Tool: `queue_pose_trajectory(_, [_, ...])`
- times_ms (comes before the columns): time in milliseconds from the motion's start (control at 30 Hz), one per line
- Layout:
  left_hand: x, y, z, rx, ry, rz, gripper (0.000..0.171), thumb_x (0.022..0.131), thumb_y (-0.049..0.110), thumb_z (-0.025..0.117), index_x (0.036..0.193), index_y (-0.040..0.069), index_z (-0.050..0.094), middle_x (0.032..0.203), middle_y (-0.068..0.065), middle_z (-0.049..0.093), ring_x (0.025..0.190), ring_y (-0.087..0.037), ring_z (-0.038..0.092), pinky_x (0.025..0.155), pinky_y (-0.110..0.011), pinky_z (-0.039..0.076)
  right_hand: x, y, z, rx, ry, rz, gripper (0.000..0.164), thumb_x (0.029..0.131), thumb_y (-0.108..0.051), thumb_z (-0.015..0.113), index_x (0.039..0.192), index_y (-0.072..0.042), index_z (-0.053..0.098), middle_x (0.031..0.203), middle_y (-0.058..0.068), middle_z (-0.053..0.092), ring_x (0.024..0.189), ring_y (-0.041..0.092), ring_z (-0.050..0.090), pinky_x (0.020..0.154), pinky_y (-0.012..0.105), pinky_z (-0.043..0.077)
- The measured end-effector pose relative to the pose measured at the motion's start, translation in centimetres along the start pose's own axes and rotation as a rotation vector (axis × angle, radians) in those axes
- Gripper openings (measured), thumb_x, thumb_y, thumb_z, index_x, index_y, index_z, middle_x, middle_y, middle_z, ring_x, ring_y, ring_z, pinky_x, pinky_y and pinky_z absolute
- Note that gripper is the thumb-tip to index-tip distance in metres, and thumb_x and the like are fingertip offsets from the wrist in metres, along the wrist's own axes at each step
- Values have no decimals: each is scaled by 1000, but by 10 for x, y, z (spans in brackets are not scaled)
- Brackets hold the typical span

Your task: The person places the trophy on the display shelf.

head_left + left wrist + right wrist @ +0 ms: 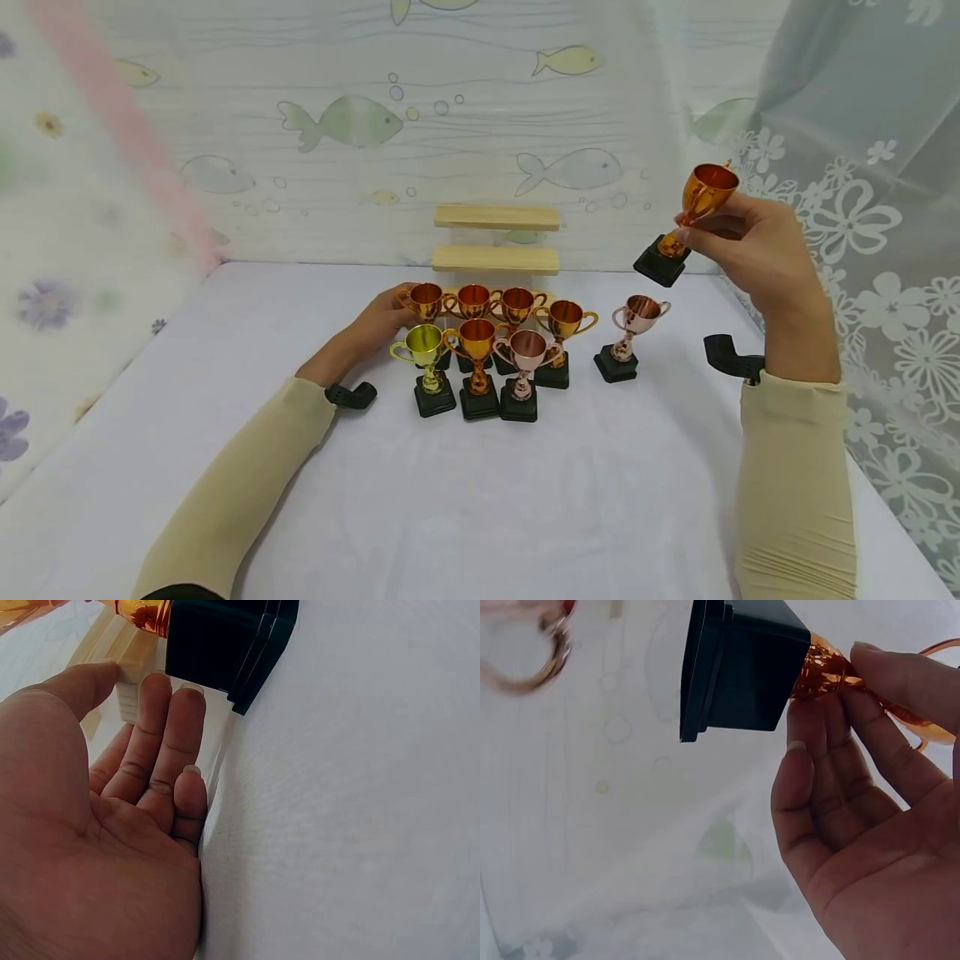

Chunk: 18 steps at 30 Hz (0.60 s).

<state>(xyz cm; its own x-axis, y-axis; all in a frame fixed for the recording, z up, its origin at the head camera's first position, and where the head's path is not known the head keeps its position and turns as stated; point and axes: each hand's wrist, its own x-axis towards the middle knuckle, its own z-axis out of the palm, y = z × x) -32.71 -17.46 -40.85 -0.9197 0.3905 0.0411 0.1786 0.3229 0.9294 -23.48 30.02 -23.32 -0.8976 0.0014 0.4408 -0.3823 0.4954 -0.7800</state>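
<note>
My right hand [765,242] pinches an orange-gold trophy cup [705,192] by its stem, above the table at the right. The cup tilts, its black base [750,667] down and to the left. At the left end of a tiered wooden stand [495,218], my left hand [378,321] holds the stand's edge between thumb and fingers; the wood [135,660] is partly hidden in the left wrist view. Before the stand are several trophies, including a yellow-gold one [425,346], an orange one [477,342] and a rose-gold one [527,350] in front.
Another rose-gold trophy [641,312] stands apart to the right, below the raised cup. A gold trophy [566,321] closes the back row's right end. White cloth covers the table [480,500]. A fish-print curtain [345,183] hangs behind, and a lacy curtain [892,292] at the right.
</note>
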Motion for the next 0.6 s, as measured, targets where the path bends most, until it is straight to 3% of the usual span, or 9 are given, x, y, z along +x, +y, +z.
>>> queue_pose_trajectory(167, [0,0,1,-15,7,0,44,99,12,52,143,10,48,128,-10,61,109,-23,54,96,-38,43,4,-11,13,57,27,-25,33,87,-6,76,118,0,69,97,0,72,92,13,68,83,16,50])
queue_pose_trajectory(600, [0,0,1,-44,-8,5,44,99,10,53,143,11,49,129,-9,62,114,-24,55,101,-42,43,17,-26,55,63,86,-87,34,86,-11,76,120,-7,72,103,3,69,97,18,63,83,20,50])
